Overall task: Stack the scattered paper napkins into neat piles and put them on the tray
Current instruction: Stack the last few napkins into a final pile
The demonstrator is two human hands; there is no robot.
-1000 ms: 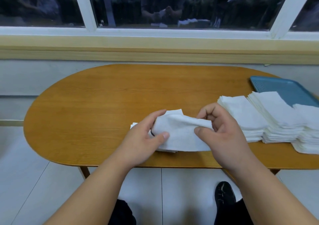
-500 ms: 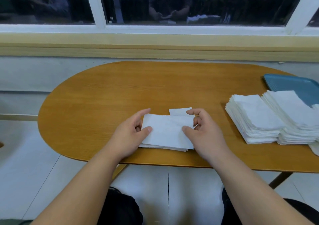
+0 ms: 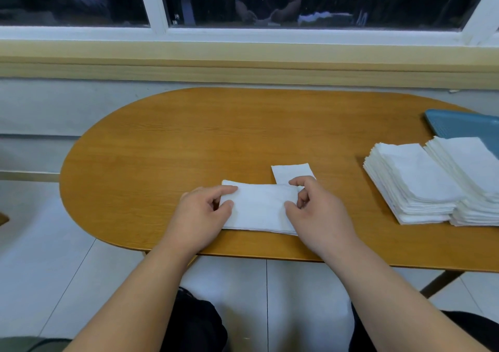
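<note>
While thin napkin pile [image 3: 259,208] lies near table [image 3: 189,141] front edge, we pinch its ends: left hand [image 3: 201,216] left end, right hand [image 3: 316,214] right end; lone napkin [image 3: 291,173] just behind.

A small pile [image 3: 259,211] is laid on the surface [image 3: 216,141]. Behind its right end a single napkin [image 3: 291,173] is placed; well right of it a stack [image 3: 415,178] and a further stack [image 3: 469,168] are set, the tray [image 3: 464,124] beyond.

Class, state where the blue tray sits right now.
In the head view, the blue tray lies on the table at its far right, just beyond the tall napkin piles.
</note>
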